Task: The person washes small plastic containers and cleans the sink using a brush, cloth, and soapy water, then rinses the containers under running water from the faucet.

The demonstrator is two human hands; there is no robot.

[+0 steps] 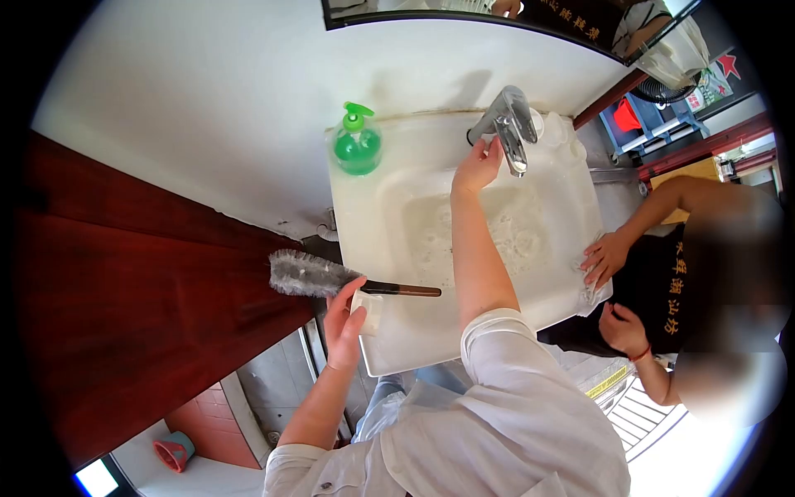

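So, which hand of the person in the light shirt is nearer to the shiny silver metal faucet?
Right. The right hand is close beside the faucet; whether it touches is unclear. The left hand is farther, at the near left edge of the white rectangular sink.

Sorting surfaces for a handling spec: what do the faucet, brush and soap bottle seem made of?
Faucet: likely chromed metal, polished; mirror-like highlights.
Brush: grey bristles, probably synthetic; fuzzy outline. Dark handle, smooth-looking; wood or plastic, unclear.
Soap bottle: likely clear glossy plastic; green contents show through.
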